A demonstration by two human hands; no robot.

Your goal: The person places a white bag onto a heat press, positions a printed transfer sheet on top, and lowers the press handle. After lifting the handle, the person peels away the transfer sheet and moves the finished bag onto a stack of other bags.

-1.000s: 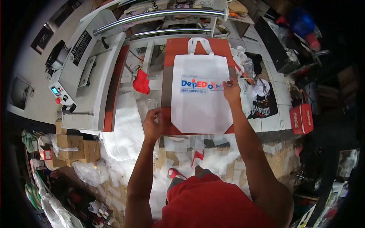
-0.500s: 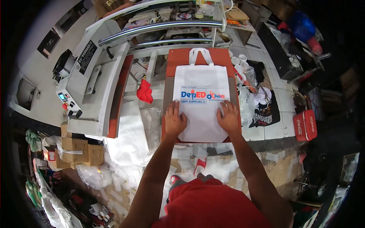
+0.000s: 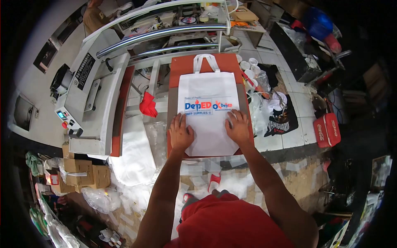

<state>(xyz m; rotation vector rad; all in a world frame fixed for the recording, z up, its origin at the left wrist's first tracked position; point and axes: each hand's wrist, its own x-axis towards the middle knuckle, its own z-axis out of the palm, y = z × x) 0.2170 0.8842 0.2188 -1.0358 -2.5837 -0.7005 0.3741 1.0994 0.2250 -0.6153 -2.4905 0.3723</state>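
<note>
A white tote bag [image 3: 209, 87] with two handles lies flat on the reddish-brown press bed [image 3: 178, 64]. Printed across its middle is a blue and red "DepED" and "OK" logo [image 3: 199, 106], with "SBFP SUPPLIES" beneath. At the bag's left edge, my left hand [image 3: 180, 133] rests with fingers spread, partly over the bed. My right hand [image 3: 238, 129] lies on the opposite edge just below the print, its fingers apart as well. Neither hand grips anything. To the left stands the heat press head [image 3: 97, 97], swung away from the bag.
A red cloth [image 3: 148, 105] hangs on the frame between press and bed. White bag material [image 3: 134, 153] is stacked at lower left, near cardboard boxes [image 3: 80, 171]. Clutter and a red cooler [image 3: 326, 130] stand right. Another person [image 3: 94, 18] is at the far left.
The whole view has shifted, so the scene sits a little further left. Both hands stay in about the same place on the bag. The other person shows more now.
</note>
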